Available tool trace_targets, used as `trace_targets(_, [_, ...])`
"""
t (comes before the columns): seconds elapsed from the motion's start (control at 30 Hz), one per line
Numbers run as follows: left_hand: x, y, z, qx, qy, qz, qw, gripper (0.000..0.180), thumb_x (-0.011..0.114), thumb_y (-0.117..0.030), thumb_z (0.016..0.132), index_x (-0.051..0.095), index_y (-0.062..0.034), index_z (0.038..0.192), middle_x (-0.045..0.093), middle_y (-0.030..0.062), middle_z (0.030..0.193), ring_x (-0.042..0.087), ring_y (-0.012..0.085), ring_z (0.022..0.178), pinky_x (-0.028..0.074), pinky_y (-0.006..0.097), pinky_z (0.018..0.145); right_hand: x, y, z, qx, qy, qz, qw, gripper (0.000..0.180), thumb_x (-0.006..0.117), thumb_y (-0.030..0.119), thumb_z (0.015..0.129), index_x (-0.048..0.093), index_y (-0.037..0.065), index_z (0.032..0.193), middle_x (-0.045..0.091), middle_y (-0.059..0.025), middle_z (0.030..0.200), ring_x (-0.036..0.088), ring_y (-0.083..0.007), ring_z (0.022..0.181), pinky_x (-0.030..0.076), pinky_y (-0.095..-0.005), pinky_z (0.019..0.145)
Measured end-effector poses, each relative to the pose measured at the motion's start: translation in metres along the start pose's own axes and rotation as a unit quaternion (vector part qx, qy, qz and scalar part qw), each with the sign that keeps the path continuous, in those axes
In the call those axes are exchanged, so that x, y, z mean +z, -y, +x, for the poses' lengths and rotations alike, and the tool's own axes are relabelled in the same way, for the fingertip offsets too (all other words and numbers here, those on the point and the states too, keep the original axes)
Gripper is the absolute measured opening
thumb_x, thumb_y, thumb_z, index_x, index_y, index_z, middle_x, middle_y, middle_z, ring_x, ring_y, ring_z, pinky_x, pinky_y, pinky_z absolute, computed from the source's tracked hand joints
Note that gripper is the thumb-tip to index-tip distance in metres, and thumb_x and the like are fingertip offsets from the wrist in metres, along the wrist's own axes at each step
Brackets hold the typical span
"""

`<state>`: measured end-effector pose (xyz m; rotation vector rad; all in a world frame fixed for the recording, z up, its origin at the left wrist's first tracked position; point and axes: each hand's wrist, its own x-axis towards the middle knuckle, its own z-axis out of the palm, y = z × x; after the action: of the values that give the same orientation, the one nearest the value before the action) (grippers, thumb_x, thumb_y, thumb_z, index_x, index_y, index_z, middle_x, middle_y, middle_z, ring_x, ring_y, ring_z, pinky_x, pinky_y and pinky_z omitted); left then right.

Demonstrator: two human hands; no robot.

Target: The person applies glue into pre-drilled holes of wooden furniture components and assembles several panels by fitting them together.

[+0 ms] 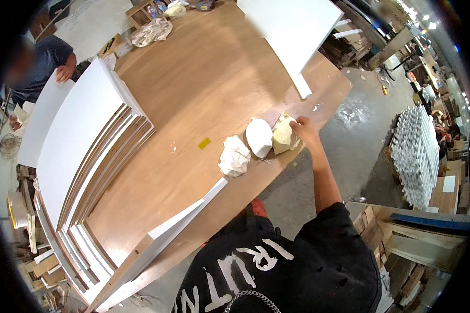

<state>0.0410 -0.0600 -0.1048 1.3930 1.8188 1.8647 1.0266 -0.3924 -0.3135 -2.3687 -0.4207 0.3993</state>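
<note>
Cream bundle (283, 136) is set beside the rounded white bundle (259, 138) near the table's (193, 88) edge, likely for easy reach, and is pinched along one side by the nearly closed right grip (296, 125); left grip not seen.

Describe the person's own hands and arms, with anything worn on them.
The right hand is bare, with no glove visible, and the right forearm is uncovered, with no watch or band to be seen. A loose, plain black short sleeve covers the upper arm, part of a black shirt with large white brush-style lettering. The left hand and forearm do not show.
</note>
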Motion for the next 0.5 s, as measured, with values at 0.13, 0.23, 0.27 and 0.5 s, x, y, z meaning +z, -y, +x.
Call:
trace_targets(0.13, [-0.021,0.017,0.015,-0.013,-0.002,-0.020,1.000,0.069,0.043,-0.052,0.091,0.038,0.0020,0.133,0.040,0.0133,0.130,0.035,0.0250,0.121,0.026,0.037,0.103,-0.008,0.025,-0.046,-0.064,-0.054,0.051,0.995,0.019,0.063,0.016,0.082,0.059,-0.002,0.081,0.063,-0.0096,0.076,0.052,-0.0143,0.067,0.042,-0.0302,0.065])
trace_targets(0.23, [-0.043,0.038,0.032,-0.026,0.001,-0.046,0.999,0.070,0.044,-0.052,0.090,0.036,0.0017,0.135,0.038,0.0139,0.135,0.033,0.0261,0.125,0.023,0.037,0.106,-0.015,0.059,-0.082,-0.122,-0.105,0.089,0.983,0.021,0.063,0.016,0.082,0.058,-0.003,0.088,0.063,-0.0157,0.086,0.056,-0.0252,0.077,0.043,-0.0346,0.070])
trace_targets(0.27, [-0.047,0.046,0.036,-0.028,0.002,-0.058,0.998,0.071,0.044,-0.053,0.090,0.035,0.0015,0.135,0.037,0.0141,0.136,0.032,0.0265,0.126,0.023,0.037,0.107,-0.021,0.073,-0.094,-0.139,-0.124,0.108,0.976,0.022,0.063,0.017,0.082,0.057,-0.003,0.090,0.063,-0.0189,0.090,0.059,-0.0307,0.081,0.043,-0.0370,0.072])
trace_targets(0.5, [-0.053,0.066,0.017,0.035,0.019,-0.063,0.997,0.064,0.043,-0.048,0.091,0.038,0.0028,0.130,0.040,0.0174,0.134,0.037,0.0304,0.124,0.026,0.040,0.104,-0.155,0.204,-0.190,-0.248,-0.233,0.218,0.915,0.018,0.059,0.019,0.089,0.059,0.004,0.098,0.062,-0.0070,0.093,0.060,-0.0141,0.086,0.048,-0.0273,0.077])
